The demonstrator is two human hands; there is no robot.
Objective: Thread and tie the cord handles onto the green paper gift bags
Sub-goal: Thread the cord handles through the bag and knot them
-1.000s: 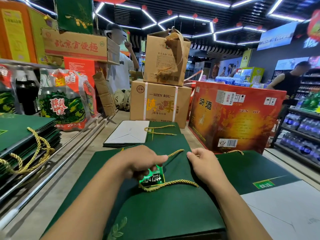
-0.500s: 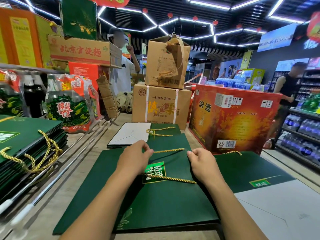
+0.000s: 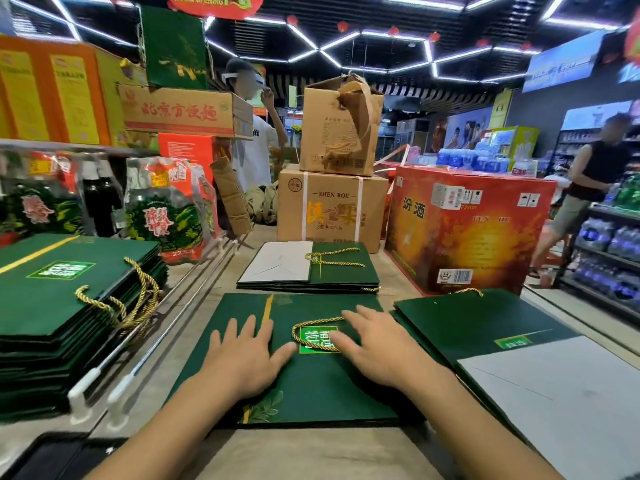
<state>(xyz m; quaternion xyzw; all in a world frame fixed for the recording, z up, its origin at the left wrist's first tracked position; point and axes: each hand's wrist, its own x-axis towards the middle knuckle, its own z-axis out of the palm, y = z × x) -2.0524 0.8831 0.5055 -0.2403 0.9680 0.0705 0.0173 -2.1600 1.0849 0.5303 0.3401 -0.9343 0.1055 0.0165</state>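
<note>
Head view: the green gift bag [image 3: 311, 386] lies flat on the counter [image 3: 311, 452] before me, its gold cord handle [image 3: 317, 320] looped around the label. My 2 hands, left hand [image 3: 242, 355] and right hand [image 3: 377, 344], rest flat on it, fingers spread, gripping nothing.

Left grip [image 3: 242, 355] flat, fingers spread; right grip [image 3: 377, 348] flat, fingers spread; both palm-down.

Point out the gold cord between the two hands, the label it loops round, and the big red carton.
cord [image 3: 318, 321]: head view, top run of the loop.
label [image 3: 311, 338]: head view, its uncovered left half.
carton [image 3: 467, 233]: head view, middle of its front face.
</note>
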